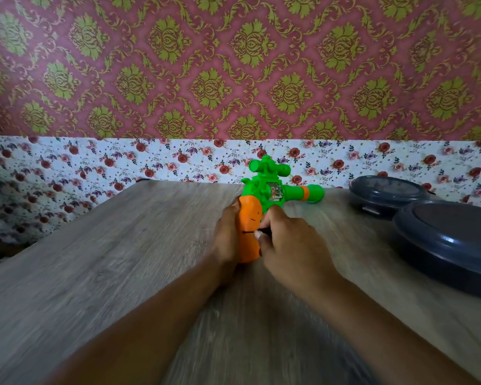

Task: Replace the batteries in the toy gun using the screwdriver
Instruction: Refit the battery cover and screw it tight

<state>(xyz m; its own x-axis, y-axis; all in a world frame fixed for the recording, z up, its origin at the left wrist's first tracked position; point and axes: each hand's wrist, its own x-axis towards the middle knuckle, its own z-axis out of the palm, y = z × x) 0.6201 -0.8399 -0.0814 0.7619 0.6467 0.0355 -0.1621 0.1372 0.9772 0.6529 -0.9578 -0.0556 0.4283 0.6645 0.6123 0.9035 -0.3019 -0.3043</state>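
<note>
Toy gun [272, 190]: green plastic body with an orange grip, an orange ring near the muzzle and a green scope on top; it is on the wooden table [122, 259], near the far edge at the middle, grip toward the camera, barrel pointing right. A small clear window on the side of the body shows a printed picture, too small to read. Left hand [227, 240]: curled round the left side of the orange grip and holding it, fingers hidden behind the grip. Right hand [292, 245]: fingers curled, pinching a thin dark tool, seemingly the screwdriver [263, 232], of which only a short dark length shows by the fingertips; the tip meets the right side of the grip at a dark slot line. Both forearms reach in from the bottom edge. Two dark grey round lidded containers: one [386, 195] at the far right of the table, the larger [450, 243] nearer the camera and just beside it, overlapping it in view. Backdrop: floral white covering [95, 159] below, red and gold damask wallpaper [178, 65] above.
</note>
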